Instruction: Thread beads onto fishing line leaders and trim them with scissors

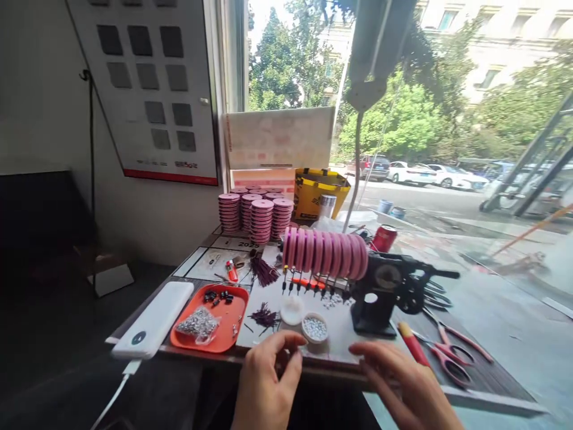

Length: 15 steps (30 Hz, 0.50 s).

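My left hand (pixel 264 382) hovers at the table's front edge, thumb and forefinger curved toward each other just below a small round dish of silvery beads (pixel 315 328); whether anything tiny sits between the fingertips I cannot make out. My right hand (pixel 403 388) is beside it on the right, fingers spread and slightly blurred, holding nothing, close to a red-handled tool (pixel 414 352). Behind the dish stands a black hand-crank machine (pixel 385 292) carrying a row of pink spools (pixel 324 252).
An orange tray (pixel 233 331) with a bag of beads lies left, next to a white power bank (pixel 154 319). Stacks of pink spools (pixel 257 216) and a yellow container (pixel 320 191) stand at the back. Red-handled pliers (pixel 450 358) lie at right. A window is behind.
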Motion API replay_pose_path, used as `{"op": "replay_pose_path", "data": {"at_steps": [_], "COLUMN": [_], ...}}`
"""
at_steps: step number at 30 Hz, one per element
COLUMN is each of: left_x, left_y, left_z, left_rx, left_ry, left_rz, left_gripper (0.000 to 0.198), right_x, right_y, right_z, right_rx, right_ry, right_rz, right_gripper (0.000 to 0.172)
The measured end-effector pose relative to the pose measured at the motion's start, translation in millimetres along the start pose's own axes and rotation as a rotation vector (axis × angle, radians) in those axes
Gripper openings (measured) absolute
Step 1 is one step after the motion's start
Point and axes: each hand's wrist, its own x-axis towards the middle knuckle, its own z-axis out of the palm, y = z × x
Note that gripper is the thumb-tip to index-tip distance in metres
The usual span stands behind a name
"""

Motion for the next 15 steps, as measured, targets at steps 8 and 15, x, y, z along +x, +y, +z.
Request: {"op": "replay_pose_path", "data": {"at_steps": [8, 15], "left_x": [16, 12], "left_y": [23, 17], "left_z": [32.0, 32.2], "left_rx": [0.020, -0.027], "left_ry": [-0.156, -0.206], "left_rz": [0.017, -0.012], "left_gripper": [0.017, 0.019], "right_x": [52, 66], "right_y": [5, 18], "right_z": [2, 27], "right_rx": [-0.108, 0.068], "right_ry": [-0.025, 0.047], "right_rz": [0.351, 0.354], "right_gripper": [0.039, 0.037]}}
